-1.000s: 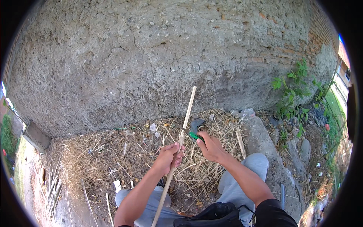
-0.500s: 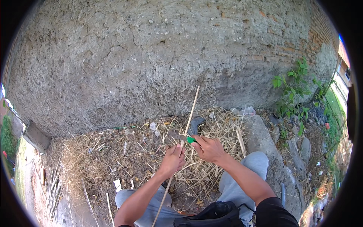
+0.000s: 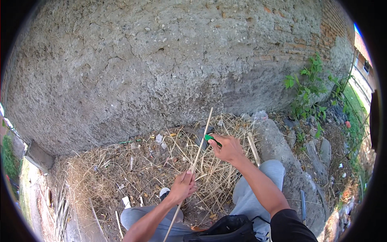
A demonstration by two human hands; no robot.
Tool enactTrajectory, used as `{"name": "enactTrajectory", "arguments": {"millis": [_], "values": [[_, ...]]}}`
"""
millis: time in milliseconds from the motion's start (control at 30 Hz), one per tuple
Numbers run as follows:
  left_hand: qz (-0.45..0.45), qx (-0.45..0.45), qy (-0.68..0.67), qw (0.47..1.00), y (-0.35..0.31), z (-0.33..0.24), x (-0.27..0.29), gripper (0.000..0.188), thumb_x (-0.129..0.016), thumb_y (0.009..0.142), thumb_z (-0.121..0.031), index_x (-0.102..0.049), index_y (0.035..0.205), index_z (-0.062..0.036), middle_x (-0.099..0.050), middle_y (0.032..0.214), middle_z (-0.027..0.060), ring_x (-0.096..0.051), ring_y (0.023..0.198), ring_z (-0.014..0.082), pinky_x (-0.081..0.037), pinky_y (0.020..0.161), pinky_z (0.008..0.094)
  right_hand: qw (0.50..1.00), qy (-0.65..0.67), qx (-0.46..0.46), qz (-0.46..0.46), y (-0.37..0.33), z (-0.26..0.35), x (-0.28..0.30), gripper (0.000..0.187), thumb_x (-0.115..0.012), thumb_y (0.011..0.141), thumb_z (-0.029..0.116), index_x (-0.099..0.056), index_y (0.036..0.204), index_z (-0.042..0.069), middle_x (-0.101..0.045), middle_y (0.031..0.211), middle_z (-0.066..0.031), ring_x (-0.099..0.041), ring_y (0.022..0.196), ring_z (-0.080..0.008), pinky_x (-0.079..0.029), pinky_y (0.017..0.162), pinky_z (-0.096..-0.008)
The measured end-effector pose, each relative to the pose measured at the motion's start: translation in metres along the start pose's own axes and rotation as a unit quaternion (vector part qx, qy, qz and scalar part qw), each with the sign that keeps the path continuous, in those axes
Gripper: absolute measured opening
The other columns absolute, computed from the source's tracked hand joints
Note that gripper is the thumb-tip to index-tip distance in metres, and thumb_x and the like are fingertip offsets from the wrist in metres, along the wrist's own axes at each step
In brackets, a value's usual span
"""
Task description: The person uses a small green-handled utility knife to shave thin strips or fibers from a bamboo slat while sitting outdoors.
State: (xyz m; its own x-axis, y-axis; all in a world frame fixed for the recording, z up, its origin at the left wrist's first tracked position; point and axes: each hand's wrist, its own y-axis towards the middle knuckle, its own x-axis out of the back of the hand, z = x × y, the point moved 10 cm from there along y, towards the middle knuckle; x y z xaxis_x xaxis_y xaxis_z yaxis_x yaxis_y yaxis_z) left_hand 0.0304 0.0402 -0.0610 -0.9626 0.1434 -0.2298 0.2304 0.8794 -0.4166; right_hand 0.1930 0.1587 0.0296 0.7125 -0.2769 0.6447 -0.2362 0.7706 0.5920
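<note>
A long pale strip, apparently split bamboo point(image 3: 200, 154), slants from beside my lap up toward the wall. My left hand point(image 3: 183, 187) is closed round its middle, with the thumb along the top. Higher up the strip, my right hand point(image 3: 228, 149) grips a knife by its green handle point(image 3: 209, 138). The handle's end is right beside the strip; I cannot make out the blade at this moment, nor tell whether it touches the strip.
A rough grey wall point(image 3: 141, 68) rises ahead. Straw-like shavings point(image 3: 215, 177) cover the ground between my knees. A concrete ledge point(image 3: 275, 141) and a leafy plant point(image 3: 308, 86) are at the right. Several long strips point(image 3: 60, 213) lie at the lower left. A blue-grey blade-like tool point(image 3: 302, 205) lies by my right leg.
My right hand has moved up along the strip, away from my left hand, with the knife. The left hand has lowered slightly, and the strip's far tip sits lower.
</note>
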Motion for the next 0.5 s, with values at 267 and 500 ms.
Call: {"name": "enactTrajectory", "arguments": {"millis": [267, 500], "values": [[0.005, 0.060, 0.004, 0.998, -0.028, 0.024, 0.004, 0.033, -0.035, 0.105, -0.036, -0.044, 0.090, -0.0089, -0.031, 0.058, -0.0049, -0.028, 0.043, 0.0056, -0.020, 0.038, 0.0241, 0.983, -0.072, -0.155, 0.062, 0.015, -0.046, 0.014, 0.037, -0.053, 0.094, 0.041, -0.070, 0.105, 0.010, -0.066, 0.069, -0.0179, -0.065, 0.067, -0.0374, -0.052, 0.063, -0.0477], [0.050, 0.086, 0.016, 0.995, -0.036, 0.021, 0.018, 0.033, -0.033, 0.106, -0.034, -0.043, 0.088, -0.0084, -0.032, 0.057, -0.0041, -0.027, 0.041, 0.0054, -0.023, 0.034, 0.0231, 0.942, -0.139, -0.305, 0.003, 0.011, -0.109, 0.052, 0.040, -0.050, 0.096, 0.039, -0.069, 0.106, 0.006, -0.067, 0.072, -0.0204, -0.065, 0.072, -0.0416, -0.051, 0.065, -0.0499]]}}
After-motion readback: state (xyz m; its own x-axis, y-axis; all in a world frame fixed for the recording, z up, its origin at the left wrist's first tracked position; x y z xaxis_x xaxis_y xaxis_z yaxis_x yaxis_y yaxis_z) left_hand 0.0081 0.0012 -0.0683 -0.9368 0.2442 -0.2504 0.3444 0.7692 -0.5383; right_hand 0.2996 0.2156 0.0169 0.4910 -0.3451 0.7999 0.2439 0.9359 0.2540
